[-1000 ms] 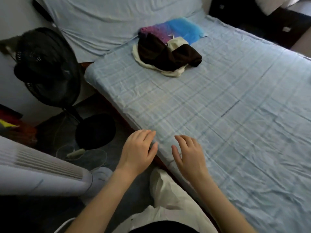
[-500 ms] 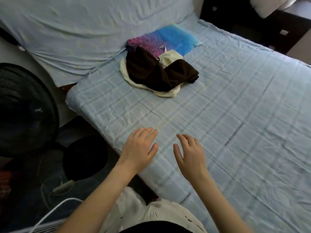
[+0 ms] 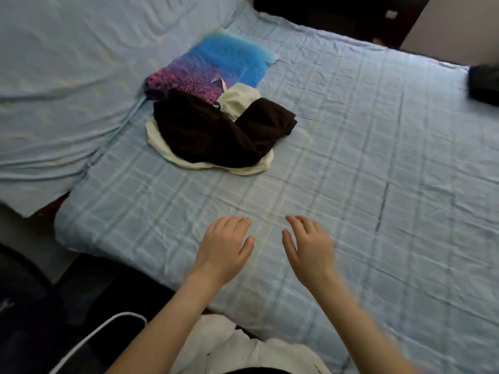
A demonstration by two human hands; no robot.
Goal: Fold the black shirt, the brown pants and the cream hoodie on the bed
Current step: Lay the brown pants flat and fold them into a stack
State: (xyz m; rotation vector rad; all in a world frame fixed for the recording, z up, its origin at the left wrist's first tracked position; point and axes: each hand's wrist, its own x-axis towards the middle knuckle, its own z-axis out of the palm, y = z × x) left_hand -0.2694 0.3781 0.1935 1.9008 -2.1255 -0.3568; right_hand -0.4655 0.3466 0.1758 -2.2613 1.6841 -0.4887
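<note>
Plainly, nothing has been folded yet. At the far left a white cable [image 3: 89,338] is seen on the dark floor beside the bed [image 3: 378,184]; a foot could be caught in it if the bed's edge is followed.

Further in, toward the far end of the bed, the brown pants [image 3: 216,130] are heaped on top of the cream hoodie [image 3: 167,149], and both are pressed against a blue-and-purple cushion [image 3: 216,60]. Because the two garments are tangled, the hoodie could be dragged along when the pants are lifted, and the cushion could be shoved askew. The pile is also found well apart from the hands, so a long reach across the sheet is called for, and the sheet may be rucked up under the forearms.

Nearer the front edge, the left hand [image 3: 224,247] and the right hand [image 3: 310,247] are held just beside each other over bare sheet, fingers loosely spread, with nothing gripped by either.

At the far right edge a dark bundle [image 3: 483,85] is glimpsed. Whether it is the black shirt cannot be told, and if it is, it might be overlooked.

No basket, box or drawer is shown; the clothes are borne by the bed alone.
</note>
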